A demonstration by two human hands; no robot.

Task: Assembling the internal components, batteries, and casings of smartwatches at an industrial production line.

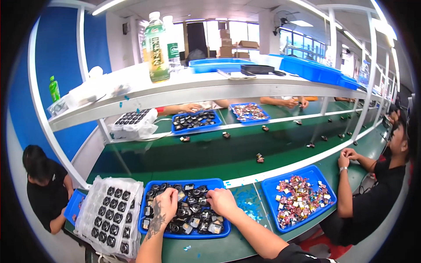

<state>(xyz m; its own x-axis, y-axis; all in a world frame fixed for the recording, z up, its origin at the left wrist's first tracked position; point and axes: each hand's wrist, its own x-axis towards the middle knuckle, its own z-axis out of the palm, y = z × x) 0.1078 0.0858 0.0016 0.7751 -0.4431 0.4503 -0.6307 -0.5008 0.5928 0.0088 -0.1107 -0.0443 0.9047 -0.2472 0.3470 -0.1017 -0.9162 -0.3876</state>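
Both hands are over a blue tray heaped with small black camera-like parts, several with silvery or yellowish faces. My left hand is above the tray's left half, fingers curled in; anything inside them is hidden. My right hand reaches the tray's right side from the lower right. Its fingers are bent together at the black parts, and whether one is pinched between them is hard to make out. Left of the tray, a white plastic blister tray holds rows of similar round black parts.
At right lies a blue tray of pink and gold small parts. Blue scraps litter the bench between trays. Beyond runs a green conveyor with scattered parts, under a shelf bearing bottles. Co-workers sit at left, right and across.
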